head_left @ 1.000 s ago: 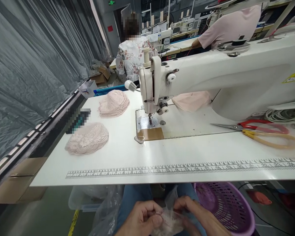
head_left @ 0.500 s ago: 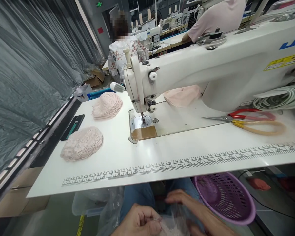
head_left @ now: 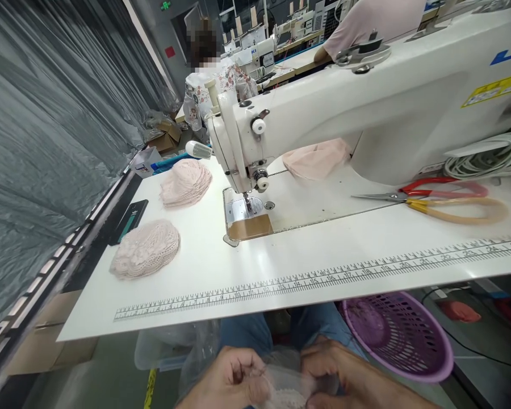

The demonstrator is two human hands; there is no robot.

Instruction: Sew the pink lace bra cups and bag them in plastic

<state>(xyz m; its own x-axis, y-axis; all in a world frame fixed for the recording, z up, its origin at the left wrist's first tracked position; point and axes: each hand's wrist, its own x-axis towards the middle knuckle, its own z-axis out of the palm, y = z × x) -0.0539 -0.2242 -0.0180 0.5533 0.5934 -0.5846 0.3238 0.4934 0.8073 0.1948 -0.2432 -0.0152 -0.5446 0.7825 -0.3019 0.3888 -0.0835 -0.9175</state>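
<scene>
Below the table's front edge, over my lap, my left hand (head_left: 232,380) and my right hand (head_left: 344,375) both grip a clear plastic bag (head_left: 287,383) with pale pink lace inside. Fingers of both hands pinch the bag's top. On the white table (head_left: 306,255) lie two stacks of pink lace pieces, one near the left edge (head_left: 147,249) and one farther back (head_left: 186,182). A white sewing machine (head_left: 344,113) stands at the back, with pink fabric (head_left: 317,159) under its arm.
Scissors (head_left: 434,196) with red and beige handles lie at the right, next to coiled white cable (head_left: 489,159). A purple basket (head_left: 398,335) sits under the table to my right. A phone (head_left: 128,220) lies at the left edge. Two other people work at machines behind.
My hands stay low on the bag and have closed in on its top. The view has shifted slightly; nothing on the table has moved.
</scene>
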